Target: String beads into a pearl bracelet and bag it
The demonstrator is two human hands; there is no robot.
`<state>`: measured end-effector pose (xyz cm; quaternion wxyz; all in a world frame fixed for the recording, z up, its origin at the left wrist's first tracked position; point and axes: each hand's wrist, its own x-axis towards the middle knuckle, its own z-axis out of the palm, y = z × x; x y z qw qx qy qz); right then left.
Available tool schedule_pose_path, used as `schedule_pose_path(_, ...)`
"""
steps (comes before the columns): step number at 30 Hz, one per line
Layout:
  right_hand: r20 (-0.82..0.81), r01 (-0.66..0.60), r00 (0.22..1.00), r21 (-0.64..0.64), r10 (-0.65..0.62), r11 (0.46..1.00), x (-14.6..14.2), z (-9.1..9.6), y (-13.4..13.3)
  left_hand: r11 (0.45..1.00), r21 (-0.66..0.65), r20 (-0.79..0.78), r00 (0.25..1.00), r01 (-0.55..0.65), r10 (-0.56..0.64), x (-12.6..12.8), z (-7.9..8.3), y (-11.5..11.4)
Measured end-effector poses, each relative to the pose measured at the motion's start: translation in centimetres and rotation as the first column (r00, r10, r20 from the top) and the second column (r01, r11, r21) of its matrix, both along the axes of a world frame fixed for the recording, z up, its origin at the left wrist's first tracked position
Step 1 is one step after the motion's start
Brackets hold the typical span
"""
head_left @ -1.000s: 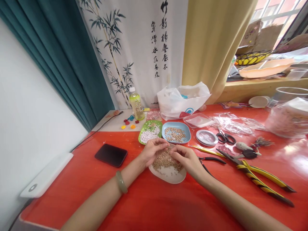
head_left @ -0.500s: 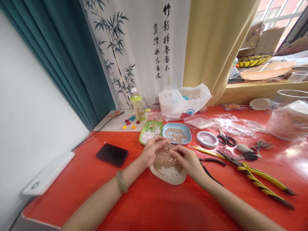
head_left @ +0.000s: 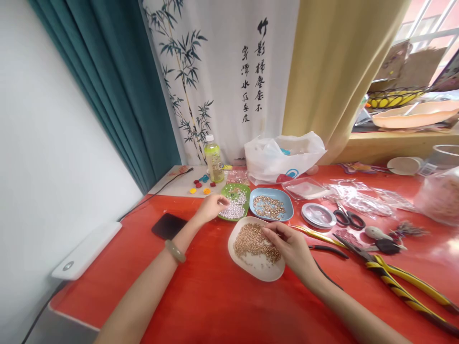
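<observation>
My left hand (head_left: 211,209) has left the white dish (head_left: 267,274) for the green dish (head_left: 247,206) behind-left, fingers curled, grip unclear; only my right hand (head_left: 286,240) stays, fingers pinched together.

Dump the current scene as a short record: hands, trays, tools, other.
left hand: at near-left edge of green tray; contact unclear
right hand: over white tray, fingertips close together; anything held too small to tell
green tray: white beads
white tray: gold beads
blue tray: larger gold beads
tools: scissors, yellow-and-black pliers
other: phone partly behind left forearm, bottle upright
</observation>
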<state>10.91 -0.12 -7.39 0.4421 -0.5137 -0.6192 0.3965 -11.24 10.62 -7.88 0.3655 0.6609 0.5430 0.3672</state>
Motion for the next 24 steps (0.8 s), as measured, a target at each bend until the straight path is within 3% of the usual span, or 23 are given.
schedule_pose_path(4, 0.001, 0.007, 1.0, -0.002, -0.007, 1.0, 0.2, -0.2, 0.1, 0.999, 0.051, -0.199, 0.98, -0.002, 0.012, -0.3, -0.6, 0.0)
schedule_pose_path(10, 0.012, -0.005, 1.0, -0.004, 0.005, 1.0, 0.2, -0.5, 0.2, 0.989, 0.149, -0.378, 0.923, -0.019, 0.075, -0.6, -0.3, -0.1)
schedule_pose_path(18, 0.023, -0.009, 1.0, -0.013, 0.009, 1.0, 0.1, -0.3, 0.0, 0.982, 0.155, -0.442, 0.896, 0.11, -0.031, 0.1, -0.2, 0.0)
schedule_pose_path(24, 0.019, -0.013, 1.0, 0.009, 0.013, 1.0, 0.1, 0.0, 0.0, 0.973, 0.219, -0.47, 0.882, 0.07, 0.043, 0.6, 0.7, 3.3)
